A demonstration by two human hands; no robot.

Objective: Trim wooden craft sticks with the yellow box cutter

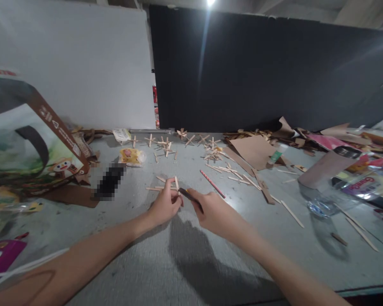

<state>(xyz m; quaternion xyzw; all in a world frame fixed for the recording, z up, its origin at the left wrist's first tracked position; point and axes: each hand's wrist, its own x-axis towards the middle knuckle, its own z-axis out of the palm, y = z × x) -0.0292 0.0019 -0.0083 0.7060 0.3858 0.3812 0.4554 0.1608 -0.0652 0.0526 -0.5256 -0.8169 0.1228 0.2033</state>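
Observation:
In the middle of the table, my left hand (166, 203) pinches a short wooden craft stick (176, 183) upright between thumb and fingers. My right hand (212, 208) is closed around a dark, slim utility knife (187, 194), whose tip meets the stick near my left fingertips. The blade itself is too small to make out clearly. Behind my left hand lie several loose craft sticks (155, 188). A red patterned pencil (212, 183) rests just beyond my right hand. Farther back stand crossed craft-stick pieces (167, 147), spread in a row.
More craft sticks (242, 174) and cardboard pieces (253, 152) lie to the right, near a tumbler (328, 166) and a clear plastic cup (322, 207). At left are a large printed box (60, 140), a yellow packet (131, 157) and a purple object (6, 255). A dark panel (258, 76) borders the back.

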